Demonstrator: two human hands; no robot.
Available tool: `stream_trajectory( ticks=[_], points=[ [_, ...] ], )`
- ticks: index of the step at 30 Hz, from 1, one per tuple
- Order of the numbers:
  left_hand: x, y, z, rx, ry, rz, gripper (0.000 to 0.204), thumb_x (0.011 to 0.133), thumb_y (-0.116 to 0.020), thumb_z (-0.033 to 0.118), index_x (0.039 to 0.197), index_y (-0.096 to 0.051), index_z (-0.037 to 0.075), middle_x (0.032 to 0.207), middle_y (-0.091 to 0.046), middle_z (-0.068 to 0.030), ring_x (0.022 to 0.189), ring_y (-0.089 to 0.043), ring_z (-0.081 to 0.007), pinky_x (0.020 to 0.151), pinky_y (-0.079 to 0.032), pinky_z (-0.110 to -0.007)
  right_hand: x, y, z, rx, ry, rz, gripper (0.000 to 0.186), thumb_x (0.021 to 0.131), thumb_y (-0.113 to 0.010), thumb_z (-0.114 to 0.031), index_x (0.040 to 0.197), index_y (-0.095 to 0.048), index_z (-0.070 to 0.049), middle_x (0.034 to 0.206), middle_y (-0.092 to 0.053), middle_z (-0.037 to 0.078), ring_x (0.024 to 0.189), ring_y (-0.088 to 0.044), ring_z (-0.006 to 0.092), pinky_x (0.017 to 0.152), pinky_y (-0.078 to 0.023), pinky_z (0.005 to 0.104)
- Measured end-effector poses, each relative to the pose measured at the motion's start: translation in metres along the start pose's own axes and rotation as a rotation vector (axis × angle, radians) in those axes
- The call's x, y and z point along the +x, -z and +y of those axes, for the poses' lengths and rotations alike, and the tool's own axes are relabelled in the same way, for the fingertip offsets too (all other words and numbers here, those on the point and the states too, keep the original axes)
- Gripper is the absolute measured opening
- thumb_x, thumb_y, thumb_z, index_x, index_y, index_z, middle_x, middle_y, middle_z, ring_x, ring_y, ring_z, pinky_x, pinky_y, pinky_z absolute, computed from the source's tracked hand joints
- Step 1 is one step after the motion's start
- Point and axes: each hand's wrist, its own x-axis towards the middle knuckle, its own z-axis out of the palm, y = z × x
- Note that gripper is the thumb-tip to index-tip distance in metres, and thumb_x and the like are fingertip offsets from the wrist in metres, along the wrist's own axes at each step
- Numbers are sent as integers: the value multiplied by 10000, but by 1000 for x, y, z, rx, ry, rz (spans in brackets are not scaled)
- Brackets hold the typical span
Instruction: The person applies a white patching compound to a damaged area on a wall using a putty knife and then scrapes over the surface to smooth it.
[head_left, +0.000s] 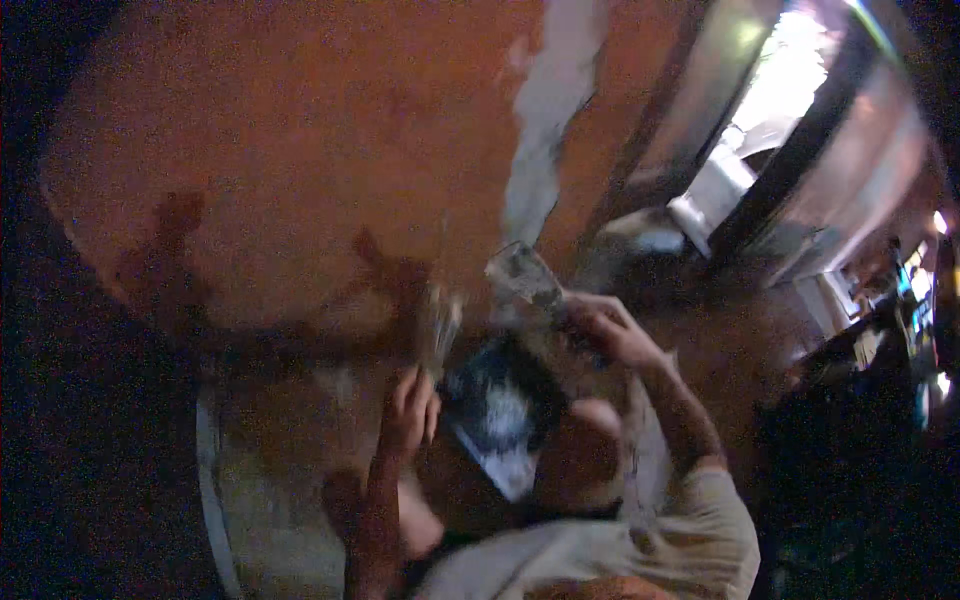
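My left hand [408, 405] is closed on a narrow pale tool [438, 325] that points up toward the wall; motion blur hides its kind. In my right hand [610, 328] is a wide-bladed putty knife [527, 275], its blade tilted up and to the left. That blade stands in front of the lower end of a ragged pale grey strip [545, 120] running down the orange wall [300, 120]. Below and between my hands is a dark container [480, 385] with a whitish, blurred mass [508, 410] in it.
At the right, a bright opening [790, 70] sits beside a dark upright frame [790, 150]. A rounded pale object [640, 235] lies low by the wall near my right hand. Shadows fall on the wall at the left. The far right is dark with small lights.
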Motion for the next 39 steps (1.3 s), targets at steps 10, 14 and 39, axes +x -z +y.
stream_trajectory(
  ticks=[10,14,39],
  points=[
    [4,-8,8,54,73,-121,248,893,-362,292,915,-446,59,565,-424,-2,389,-388,-64,342,-345,-228,124,55,-149,-779,1010,809,346,810,-502,-55,1155,-487,-74,975,-563,110,792,-560,233,635,-449,287],
    [9,-9,5,65,69,-84,266,894,-359,288,979,-462,57,562,-422,5,384,-385,-58,335,-332,-216,148,76,-155,-896,881,796,401,803,-494,-24,1171,-490,-184,822,-526,87,689,-541,222,582,-440,306],
    [6,-16,1,23,158,-161,266,878,-402,308,1012,-425,79,558,-411,1,371,-374,-72,330,-338,-233,153,86,-161,-1061,938,936,410,782,-526,-51,1157,-500,-215,740,-485,110,644,-520,236,563,-425,322]
  ],
)
